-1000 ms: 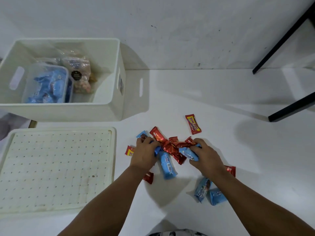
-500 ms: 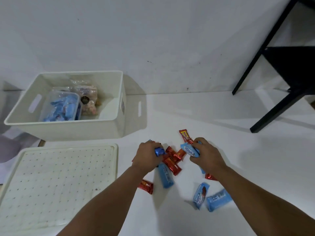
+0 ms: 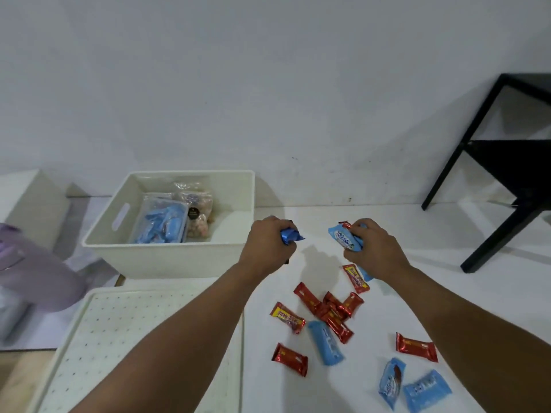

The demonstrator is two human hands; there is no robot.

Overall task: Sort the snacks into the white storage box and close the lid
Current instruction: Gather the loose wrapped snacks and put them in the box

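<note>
Both hands' fingers grip blue snack packets (image 3: 346, 238) beside the white storage box (image 3: 167, 254), above scattered wrappers (image 3: 334, 317).

your left hand (image 3: 269, 241) grips a blue wrapper (image 3: 290, 235); your right hand (image 3: 377, 248) clutches a light-blue packet (image 3: 343, 237), maybe with a red one tucked behind it. both are raised beside the white storage box (image 3: 167, 257), which holds a clear tub of blue snacks (image 3: 161, 223). its lid (image 3: 119, 338) lies flat in front. red and blue snacks (image 3: 328, 317) lie scattered on the white surface.
</note>
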